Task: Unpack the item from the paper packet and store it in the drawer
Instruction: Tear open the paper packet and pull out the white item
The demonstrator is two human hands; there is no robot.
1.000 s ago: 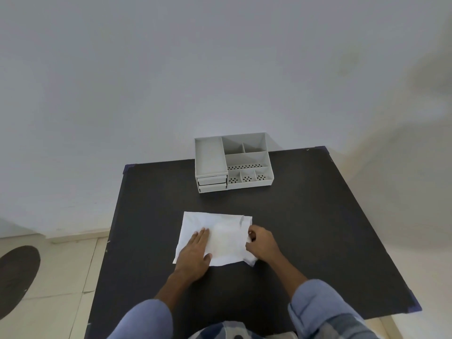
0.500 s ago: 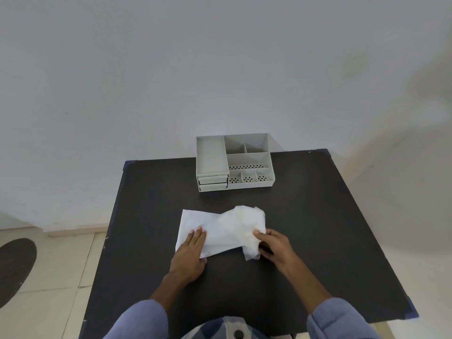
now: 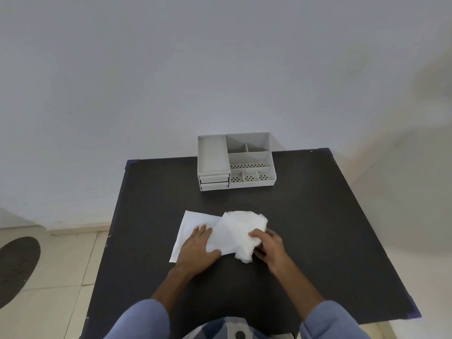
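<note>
Plain pale grey wall (image 3: 171,69) beyond fingers, soft shadow at its right. Square matte black table (image 3: 318,228) under them. Cream floor tiles (image 3: 49,289) off left, dark round mat (image 3: 14,267) there.

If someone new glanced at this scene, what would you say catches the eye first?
The white paper packet stands out against the black table near its middle, with the left hand pressing it flat while the right hand grips the crumpled white material at its right end. Behind, against the wall, sits a grey organizer with two shut drawers.
</note>
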